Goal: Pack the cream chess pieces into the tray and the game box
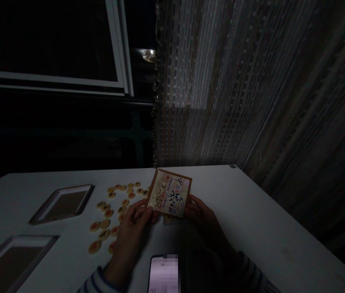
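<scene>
Between my two hands, tilted above the white table (251,228), is a flat Chinese chess box (169,193) with printed lettering on its face. My left hand (135,221) grips its lower left corner, thumb on the front. At its right edge is my right hand (201,215), fingers curled behind and mostly in shadow. Under the box, part of another printed item (172,220) shows on the table. Round wooden chess pieces (109,213) lie scattered left of my left hand, some partly hidden by the hand and the box.
Two shallow open trays or lids, a far one (64,202) and a near one (20,260), lie on the left of the table. A lit phone (163,274) is at the front edge. A striped curtain (202,89) hangs behind; a window frame (123,49) stands at upper left.
</scene>
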A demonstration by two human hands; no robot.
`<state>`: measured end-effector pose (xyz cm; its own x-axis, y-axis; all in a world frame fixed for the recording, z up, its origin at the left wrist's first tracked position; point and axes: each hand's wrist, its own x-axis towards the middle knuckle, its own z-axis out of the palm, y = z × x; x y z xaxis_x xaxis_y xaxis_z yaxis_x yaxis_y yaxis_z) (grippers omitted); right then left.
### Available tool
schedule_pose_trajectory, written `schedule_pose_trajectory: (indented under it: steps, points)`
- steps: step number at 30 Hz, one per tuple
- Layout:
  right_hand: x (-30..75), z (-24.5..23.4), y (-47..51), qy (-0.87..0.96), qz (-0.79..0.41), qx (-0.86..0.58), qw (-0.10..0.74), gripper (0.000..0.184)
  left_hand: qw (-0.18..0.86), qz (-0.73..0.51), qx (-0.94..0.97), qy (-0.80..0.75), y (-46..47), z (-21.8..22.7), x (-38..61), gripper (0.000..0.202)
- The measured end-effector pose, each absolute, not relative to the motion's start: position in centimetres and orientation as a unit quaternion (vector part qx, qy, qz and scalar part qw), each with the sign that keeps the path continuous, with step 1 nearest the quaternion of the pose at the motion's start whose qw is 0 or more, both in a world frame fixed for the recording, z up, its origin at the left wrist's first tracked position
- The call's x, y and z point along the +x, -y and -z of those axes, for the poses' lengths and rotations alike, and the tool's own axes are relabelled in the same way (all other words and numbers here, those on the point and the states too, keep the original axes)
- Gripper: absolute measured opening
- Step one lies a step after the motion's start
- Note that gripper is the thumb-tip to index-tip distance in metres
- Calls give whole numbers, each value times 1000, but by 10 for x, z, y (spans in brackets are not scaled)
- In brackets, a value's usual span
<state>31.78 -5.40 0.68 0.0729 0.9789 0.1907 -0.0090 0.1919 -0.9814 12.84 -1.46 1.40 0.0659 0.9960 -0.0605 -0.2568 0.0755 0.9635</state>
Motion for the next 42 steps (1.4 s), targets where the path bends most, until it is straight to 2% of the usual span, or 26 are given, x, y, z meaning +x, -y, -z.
schedule_pose_trajectory:
  steps: [5,22,36,42]
  points:
    - [322,-3,52,497,-431,-468,590,49,559,-494,477,-465,14,-16,127,42]
    - [326,-9,53,513,-391,-473,600,42,521,-488,515,-475,14,-20,124,37]
    - [335,-8,58,637,-166,-541,524,41,495,-541,507,-453,13,-22,120,46]
    - [336,-9,60,670,-129,-529,505,36,475,-574,495,-447,11,-22,116,48]
